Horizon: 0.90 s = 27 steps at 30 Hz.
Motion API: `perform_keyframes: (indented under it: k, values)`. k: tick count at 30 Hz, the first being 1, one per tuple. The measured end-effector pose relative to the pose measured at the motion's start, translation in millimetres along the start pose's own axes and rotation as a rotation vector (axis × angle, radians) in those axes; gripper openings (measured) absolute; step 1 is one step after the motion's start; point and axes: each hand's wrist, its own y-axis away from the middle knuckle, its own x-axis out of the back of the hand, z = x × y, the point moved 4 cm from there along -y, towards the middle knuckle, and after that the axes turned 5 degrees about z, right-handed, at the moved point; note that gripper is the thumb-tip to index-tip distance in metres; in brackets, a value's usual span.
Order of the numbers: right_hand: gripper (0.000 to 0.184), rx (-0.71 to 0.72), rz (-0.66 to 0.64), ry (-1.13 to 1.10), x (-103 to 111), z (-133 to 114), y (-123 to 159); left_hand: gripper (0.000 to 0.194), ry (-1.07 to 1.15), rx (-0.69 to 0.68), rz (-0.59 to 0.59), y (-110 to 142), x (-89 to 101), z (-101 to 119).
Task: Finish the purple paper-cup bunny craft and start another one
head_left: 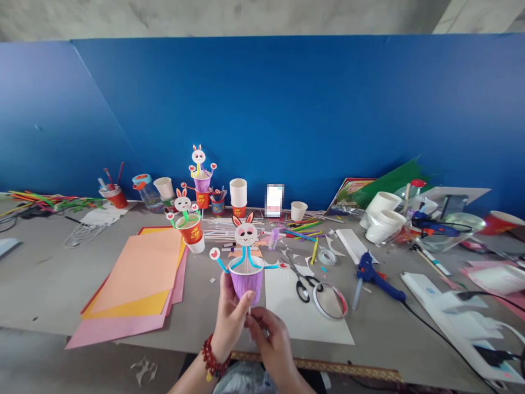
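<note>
My left hand (234, 306) is closed around a purple paper cup (248, 282), held upright above the table's front edge. From the cup rises a white paper rabbit head (246, 235) on blue stems, with round paper paws on blue arms at both sides. Just below the cup, the fingers of my right hand (270, 331) pinch a thin pale stick (250, 323) that comes down from its underside. The stick's lower end is partly hidden by my fingers. Two similar rabbit cups stand farther back, one in an orange-red cup (191, 232), one purple (202, 181).
Stacked coloured paper (135, 268) lies left. Right of my hands are a white sheet (307, 323), black-handled scissors (302, 290), a tape roll (330, 301), a blue glue gun (375, 276) with its cord, and a white power strip (443, 323). A blue partition (287, 109) stands behind.
</note>
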Motion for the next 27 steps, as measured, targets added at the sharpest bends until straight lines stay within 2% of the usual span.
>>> perform_keyframes:
  k: [3,7,13,16,19,21,23,27]
  values:
    - [0.036,-0.015,0.006,-0.012,1,-1,0,0.062,0.021,0.067,-0.063,1,-0.4,-2]
    - [0.039,-0.039,-0.016,-0.037,-1,-2,-2,0.055,0.034,0.086,-0.05,-3,2.0,1]
    - [0.039,-0.129,-0.074,-0.164,-7,-2,-2,0.056,0.111,0.06,-0.066,-16,3.1,9]
    - [0.04,-0.159,-0.051,-0.21,-6,-3,-4,0.057,0.153,0.065,-0.127,-17,1.0,11]
    - [0.039,-0.13,0.012,-0.256,0,-8,-8,0.06,0.188,0.109,-0.231,-13,-2.2,13]
    - [0.036,-0.098,0.036,-0.27,2,-12,-11,0.055,0.137,0.178,-0.295,-8,-3.0,9]
    - [0.035,-0.085,0.051,-0.263,2,-14,-12,0.041,0.037,0.237,-0.32,-4,-1.4,4]
    - [0.032,-0.05,0.004,-0.115,9,-11,-15,0.029,-0.085,0.22,-0.264,-4,5.1,-4]
